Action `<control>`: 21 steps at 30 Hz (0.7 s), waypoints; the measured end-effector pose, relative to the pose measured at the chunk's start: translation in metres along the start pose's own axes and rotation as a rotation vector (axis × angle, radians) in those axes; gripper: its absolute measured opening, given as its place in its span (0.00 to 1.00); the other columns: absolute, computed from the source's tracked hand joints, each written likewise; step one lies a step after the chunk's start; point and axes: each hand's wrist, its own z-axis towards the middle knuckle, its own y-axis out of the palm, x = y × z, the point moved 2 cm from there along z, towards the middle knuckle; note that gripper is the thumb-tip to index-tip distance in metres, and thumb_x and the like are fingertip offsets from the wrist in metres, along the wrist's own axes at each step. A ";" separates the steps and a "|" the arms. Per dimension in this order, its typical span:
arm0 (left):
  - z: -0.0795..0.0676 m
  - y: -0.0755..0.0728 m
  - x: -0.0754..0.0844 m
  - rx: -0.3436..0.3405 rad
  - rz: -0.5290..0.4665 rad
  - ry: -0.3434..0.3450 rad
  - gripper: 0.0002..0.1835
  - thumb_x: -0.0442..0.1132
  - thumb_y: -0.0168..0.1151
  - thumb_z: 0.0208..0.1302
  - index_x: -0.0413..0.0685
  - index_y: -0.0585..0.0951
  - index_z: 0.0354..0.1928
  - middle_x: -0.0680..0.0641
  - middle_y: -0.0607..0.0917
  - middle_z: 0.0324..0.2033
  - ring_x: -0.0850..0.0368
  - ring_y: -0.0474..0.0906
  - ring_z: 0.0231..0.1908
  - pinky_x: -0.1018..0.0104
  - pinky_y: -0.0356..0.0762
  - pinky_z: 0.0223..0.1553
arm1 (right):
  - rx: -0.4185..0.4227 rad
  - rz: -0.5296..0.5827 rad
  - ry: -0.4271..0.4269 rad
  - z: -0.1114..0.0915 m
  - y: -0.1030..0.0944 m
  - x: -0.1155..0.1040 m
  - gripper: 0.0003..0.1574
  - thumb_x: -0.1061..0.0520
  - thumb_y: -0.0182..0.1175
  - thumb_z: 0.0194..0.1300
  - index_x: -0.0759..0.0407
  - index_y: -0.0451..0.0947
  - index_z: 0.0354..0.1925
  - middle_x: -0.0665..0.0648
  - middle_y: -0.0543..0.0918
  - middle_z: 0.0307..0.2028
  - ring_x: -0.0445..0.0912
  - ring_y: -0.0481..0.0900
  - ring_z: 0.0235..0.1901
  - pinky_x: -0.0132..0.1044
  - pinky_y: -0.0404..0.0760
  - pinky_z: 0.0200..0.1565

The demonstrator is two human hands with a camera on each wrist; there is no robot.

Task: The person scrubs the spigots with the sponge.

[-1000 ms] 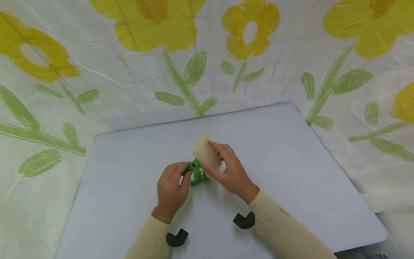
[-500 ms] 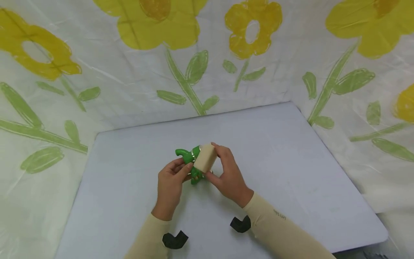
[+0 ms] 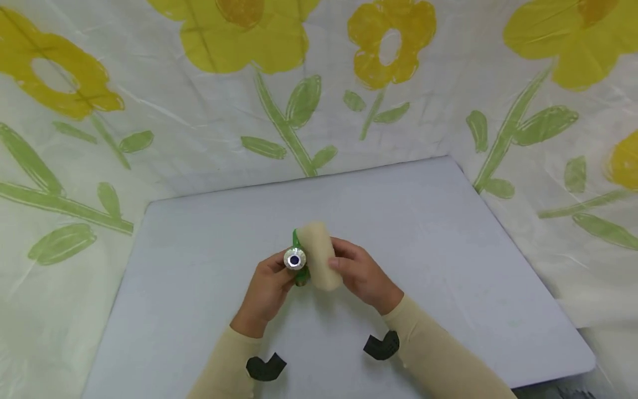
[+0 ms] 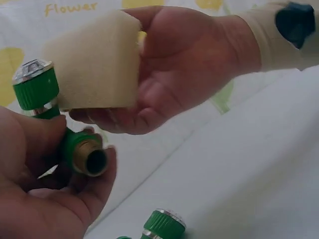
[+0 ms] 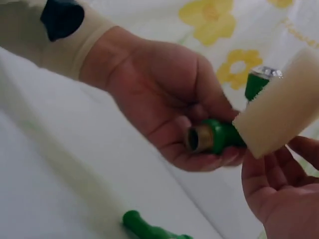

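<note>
My left hand (image 3: 265, 291) grips a green tap (image 4: 37, 89) with a ribbed green knob and a silvery cap. The tap's brass inlet pokes out between the fingers in both wrist views. In the head view its round silver cap faces up at me. My right hand (image 3: 368, 277) holds a cream sponge block (image 3: 320, 257) between thumb and fingers, right beside the tap. In the left wrist view the sponge's near edge overlaps the knob. Part of the tap's body is hidden by the left fingers.
A second green tap (image 4: 164, 225) lies on the white table (image 3: 209, 238) below the hands; its curved spout (image 5: 142, 226) shows in the right wrist view. Behind the table hangs a sheet (image 3: 199, 127) printed with yellow flowers. Black wrist pieces (image 3: 266, 367) sit near both sleeves.
The left hand has turned the tap over, first spout outward, now silver cap upward. The sponge has swung from lying across the tap to standing at its right side.
</note>
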 end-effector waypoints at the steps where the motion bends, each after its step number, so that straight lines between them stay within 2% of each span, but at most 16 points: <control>1: 0.000 0.000 -0.001 -0.009 0.023 -0.007 0.17 0.25 0.59 0.79 0.24 0.79 0.65 0.43 0.87 0.51 0.54 0.84 0.45 0.64 0.86 0.45 | -0.003 -0.009 -0.004 0.001 0.000 -0.002 0.39 0.58 0.56 0.80 0.78 0.61 0.78 0.66 0.77 0.64 0.53 0.80 0.56 0.42 0.84 0.56; 4: 0.001 -0.001 0.000 -0.013 0.115 -0.022 0.17 0.25 0.64 0.76 0.24 0.82 0.63 0.41 0.89 0.49 0.53 0.85 0.42 0.63 0.87 0.41 | 0.018 -0.121 -0.034 0.003 -0.004 -0.008 0.36 0.58 0.57 0.80 0.73 0.67 0.78 0.64 0.78 0.64 0.55 0.78 0.57 0.41 0.83 0.54; 8: 0.002 -0.005 0.004 0.033 0.231 -0.027 0.17 0.29 0.70 0.72 0.29 0.86 0.60 0.39 0.91 0.47 0.51 0.86 0.38 0.63 0.87 0.37 | 0.007 -0.255 -0.053 0.001 -0.014 -0.013 0.32 0.57 0.60 0.79 0.67 0.73 0.75 0.63 0.79 0.64 0.59 0.77 0.56 0.41 0.82 0.50; 13: 0.000 -0.011 0.007 0.096 0.286 -0.034 0.15 0.32 0.71 0.73 0.32 0.88 0.58 0.40 0.91 0.44 0.51 0.83 0.36 0.64 0.86 0.36 | -0.065 -0.287 -0.038 -0.007 -0.023 -0.005 0.30 0.62 0.60 0.77 0.68 0.75 0.73 0.62 0.79 0.60 0.60 0.77 0.53 0.42 0.83 0.47; 15: 0.001 -0.011 0.005 0.083 0.300 -0.053 0.15 0.30 0.71 0.73 0.32 0.88 0.58 0.41 0.91 0.43 0.51 0.82 0.36 0.65 0.84 0.36 | -0.077 -0.307 -0.057 -0.008 -0.024 -0.003 0.31 0.64 0.60 0.76 0.69 0.74 0.74 0.62 0.79 0.59 0.62 0.76 0.53 0.42 0.84 0.48; 19: 0.002 -0.008 0.002 0.010 0.333 -0.101 0.16 0.29 0.69 0.72 0.31 0.88 0.59 0.42 0.90 0.42 0.52 0.82 0.35 0.65 0.83 0.36 | -0.069 -0.359 -0.114 -0.007 -0.025 -0.006 0.33 0.63 0.61 0.74 0.66 0.74 0.75 0.63 0.79 0.60 0.66 0.76 0.52 0.43 0.84 0.47; 21: 0.002 -0.007 0.001 0.006 0.345 -0.108 0.16 0.28 0.69 0.72 0.30 0.88 0.59 0.41 0.90 0.42 0.52 0.82 0.35 0.65 0.83 0.36 | -0.065 -0.371 -0.117 -0.007 -0.026 -0.007 0.34 0.62 0.61 0.74 0.65 0.75 0.75 0.63 0.79 0.60 0.67 0.76 0.53 0.43 0.84 0.47</control>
